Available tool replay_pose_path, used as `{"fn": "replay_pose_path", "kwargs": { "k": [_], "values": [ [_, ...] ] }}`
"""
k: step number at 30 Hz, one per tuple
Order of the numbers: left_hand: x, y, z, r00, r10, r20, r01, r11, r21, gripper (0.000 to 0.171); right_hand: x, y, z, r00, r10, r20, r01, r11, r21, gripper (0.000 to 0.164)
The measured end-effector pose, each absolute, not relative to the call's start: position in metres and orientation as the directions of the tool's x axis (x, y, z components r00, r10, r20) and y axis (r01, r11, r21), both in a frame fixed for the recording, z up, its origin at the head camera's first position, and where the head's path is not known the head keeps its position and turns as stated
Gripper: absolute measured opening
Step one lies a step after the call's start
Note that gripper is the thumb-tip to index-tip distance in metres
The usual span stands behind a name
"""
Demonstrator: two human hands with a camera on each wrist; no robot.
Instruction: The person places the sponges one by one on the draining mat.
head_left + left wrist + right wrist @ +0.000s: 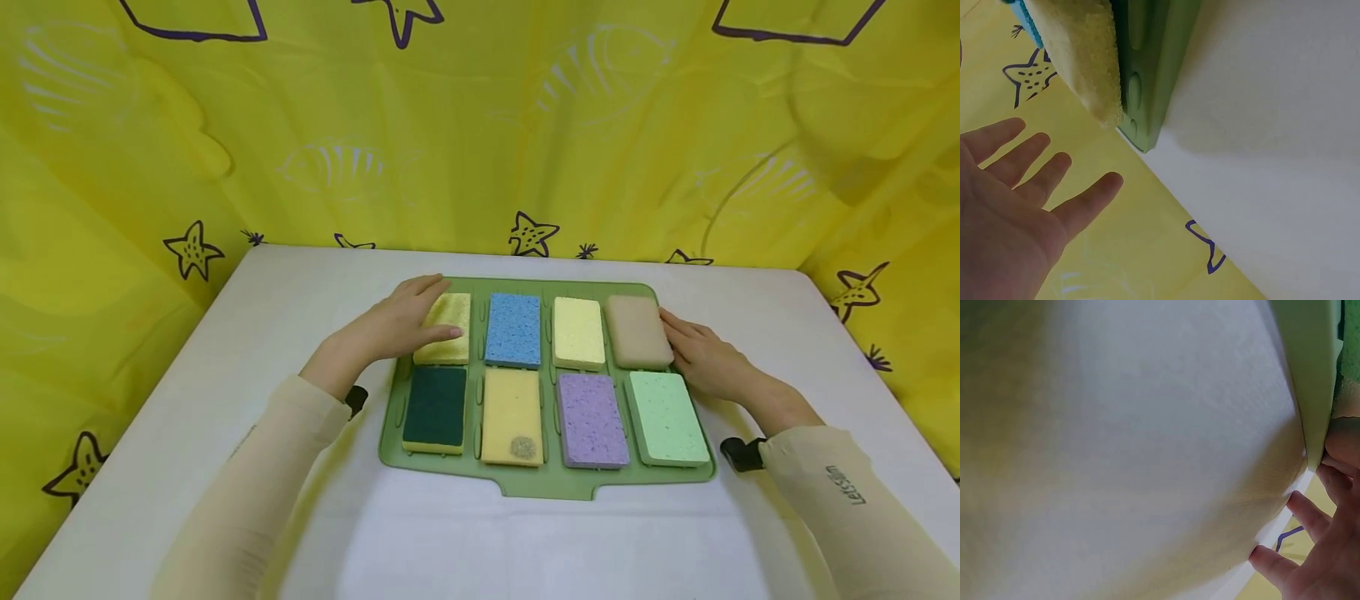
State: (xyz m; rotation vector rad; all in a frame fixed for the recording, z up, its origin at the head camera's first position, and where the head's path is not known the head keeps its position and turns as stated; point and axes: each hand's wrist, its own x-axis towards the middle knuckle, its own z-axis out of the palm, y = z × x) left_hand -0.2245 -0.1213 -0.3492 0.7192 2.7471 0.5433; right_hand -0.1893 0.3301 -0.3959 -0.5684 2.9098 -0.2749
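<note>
A green tray [547,487] lies on the table with rectangular sponges in two rows. My left hand [401,321] is over its far left corner, fingers spread and straight, partly hiding a fuzzy pale yellow sponge [453,312]. In the left wrist view, there is a gap between the fingertips [1110,181] and that sponge. At the right edge, my right hand [708,362] rests beside the beige sponge [639,332], its fingers extended. The right wrist view shows the thumb [1342,439] against the tray's side and two fingertips on the table.
The back row also has blue [513,329] and pale yellow [578,333] sponges. In front lie a dark green-topped sponge [435,408], a stained yellow one [512,412], a purple one [592,421] and a mint one [667,418]. A yellow patterned curtain [480,125] borders the white table [525,550].
</note>
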Motion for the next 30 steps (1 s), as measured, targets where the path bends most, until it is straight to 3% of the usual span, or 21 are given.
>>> {"fn": "replay_pose_path", "kwargs": {
  "k": [15,25,30],
  "values": [
    [-0.192,-0.13,-0.357,-0.893,0.451,0.007,0.385,0.754,0.532,0.084,-0.191,0.328,-0.395,-0.911,-0.401,-0.099,-0.372,0.901,-0.225,0.051],
    [-0.176,-0.138,-0.36,-0.92,0.387,0.051,0.357,0.779,0.515,0.084,-0.194,0.326,-0.397,-0.913,-0.397,-0.097,-0.368,0.902,-0.226,0.05],
    [-0.178,-0.138,-0.365,-0.926,0.375,0.047,0.349,0.799,0.49,0.084,-0.196,0.33,-0.393,-0.9,-0.425,-0.1,-0.367,0.86,-0.355,0.05]
  ]
}}
